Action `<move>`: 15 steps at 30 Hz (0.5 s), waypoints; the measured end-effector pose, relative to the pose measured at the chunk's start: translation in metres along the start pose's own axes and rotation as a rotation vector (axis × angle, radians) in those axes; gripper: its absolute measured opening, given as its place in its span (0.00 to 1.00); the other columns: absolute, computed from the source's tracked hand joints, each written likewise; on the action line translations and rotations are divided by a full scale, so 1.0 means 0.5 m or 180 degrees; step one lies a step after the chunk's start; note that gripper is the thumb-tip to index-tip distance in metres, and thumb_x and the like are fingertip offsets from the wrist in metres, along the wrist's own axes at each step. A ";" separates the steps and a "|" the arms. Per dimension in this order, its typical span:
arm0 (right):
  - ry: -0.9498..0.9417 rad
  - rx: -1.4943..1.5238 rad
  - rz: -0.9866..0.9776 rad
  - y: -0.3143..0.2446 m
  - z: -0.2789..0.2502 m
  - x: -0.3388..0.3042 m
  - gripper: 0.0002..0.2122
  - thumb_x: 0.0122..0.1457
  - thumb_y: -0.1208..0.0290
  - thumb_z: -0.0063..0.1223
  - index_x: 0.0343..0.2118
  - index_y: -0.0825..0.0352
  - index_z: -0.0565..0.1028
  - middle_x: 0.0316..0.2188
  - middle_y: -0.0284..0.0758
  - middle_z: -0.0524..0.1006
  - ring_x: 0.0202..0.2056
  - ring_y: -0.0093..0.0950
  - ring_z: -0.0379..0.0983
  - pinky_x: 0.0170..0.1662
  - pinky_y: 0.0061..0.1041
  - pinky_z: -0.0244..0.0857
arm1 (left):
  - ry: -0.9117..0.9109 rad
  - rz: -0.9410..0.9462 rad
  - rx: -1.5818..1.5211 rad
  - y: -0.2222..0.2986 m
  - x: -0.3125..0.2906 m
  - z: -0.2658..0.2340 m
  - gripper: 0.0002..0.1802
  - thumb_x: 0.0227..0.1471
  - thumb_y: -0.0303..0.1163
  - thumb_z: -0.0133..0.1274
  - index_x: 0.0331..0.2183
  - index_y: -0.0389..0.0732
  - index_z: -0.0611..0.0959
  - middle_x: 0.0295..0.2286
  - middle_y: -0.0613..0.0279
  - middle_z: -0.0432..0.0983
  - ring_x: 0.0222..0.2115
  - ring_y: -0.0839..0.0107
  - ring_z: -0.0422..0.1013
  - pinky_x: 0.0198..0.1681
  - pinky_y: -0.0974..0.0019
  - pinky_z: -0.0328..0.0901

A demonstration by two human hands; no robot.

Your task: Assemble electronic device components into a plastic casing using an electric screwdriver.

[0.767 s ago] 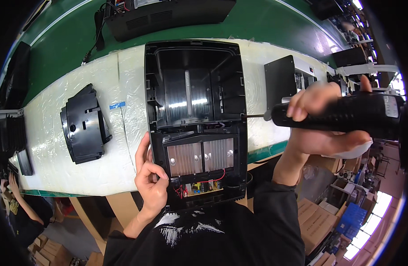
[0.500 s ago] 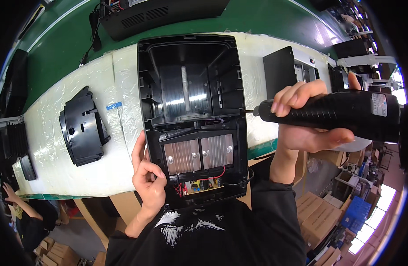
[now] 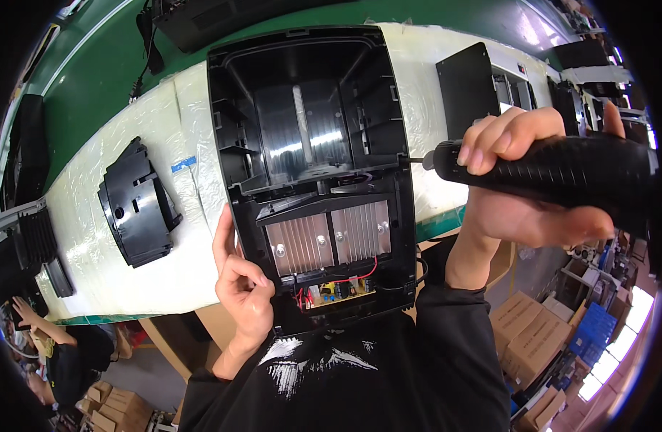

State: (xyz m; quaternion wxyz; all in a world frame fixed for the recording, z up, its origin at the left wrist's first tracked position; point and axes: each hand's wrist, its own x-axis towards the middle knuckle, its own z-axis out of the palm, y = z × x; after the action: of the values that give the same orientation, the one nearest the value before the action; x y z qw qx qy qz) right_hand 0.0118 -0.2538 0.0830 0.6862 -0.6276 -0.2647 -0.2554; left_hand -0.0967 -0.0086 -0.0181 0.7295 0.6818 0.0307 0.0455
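A long black plastic housing (image 3: 302, 183) lies in front of me, its open side up. Two finned metal heat sinks (image 3: 300, 245) sit in its nearer half, with red wires and a small circuit board (image 3: 338, 294) below them. My left hand (image 3: 246, 295) is closed at the housing's lower left side, index finger stretched along the wall, other fingers curled. In my right hand (image 3: 507, 173) is a black electric screwdriver (image 3: 561, 171), held level. Its thin bit points left and meets the housing's right wall near mid-length; the screw there is too small to see.
Film-covered white padding (image 3: 79, 237) lies on the green bench (image 3: 93, 108). A curved black plastic part (image 3: 136, 205) rests at left, a black panel (image 3: 466, 90) at right, a larger black case (image 3: 223, 21) beyond. Another person's hand (image 3: 30, 315) shows at far left; cardboard boxes (image 3: 536, 338) stand lower right.
The housing has turned slightly, its far end shifting left and its near end right in the picture. My right hand and the screwdriver have moved right and remain at the same wall.
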 end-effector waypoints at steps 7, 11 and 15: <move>0.0123 0.0264 -0.0081 0.007 0.003 -0.004 0.43 0.45 0.26 0.31 0.51 0.64 0.55 0.21 0.36 0.67 0.16 0.26 0.65 0.17 0.26 0.62 | 0.0042 0.0058 0.0227 -0.002 0.001 -0.001 0.11 0.22 0.16 0.39 0.16 0.43 0.62 0.58 0.41 0.49 0.62 0.51 0.40 0.62 0.55 0.28; 0.0161 0.0266 -0.0040 0.001 0.001 -0.001 0.43 0.44 0.25 0.30 0.48 0.65 0.57 0.21 0.36 0.67 0.16 0.26 0.65 0.17 0.26 0.62 | 0.0039 0.0055 0.0195 0.000 0.002 0.002 0.11 0.22 0.16 0.39 0.16 0.43 0.62 0.58 0.41 0.49 0.62 0.51 0.40 0.62 0.55 0.28; 0.0164 0.0302 -0.0025 0.003 0.002 -0.004 0.44 0.43 0.24 0.29 0.45 0.67 0.60 0.22 0.36 0.67 0.15 0.26 0.65 0.17 0.25 0.62 | 0.0035 -0.0019 0.0184 0.000 0.001 0.001 0.11 0.23 0.16 0.39 0.16 0.43 0.62 0.58 0.41 0.48 0.62 0.51 0.39 0.62 0.56 0.28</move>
State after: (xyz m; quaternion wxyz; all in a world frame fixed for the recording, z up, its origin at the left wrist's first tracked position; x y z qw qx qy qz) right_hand 0.0113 -0.2529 0.0808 0.7208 -0.5865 -0.2612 -0.2614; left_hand -0.0960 -0.0090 -0.0179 0.7094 0.7022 0.0381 0.0462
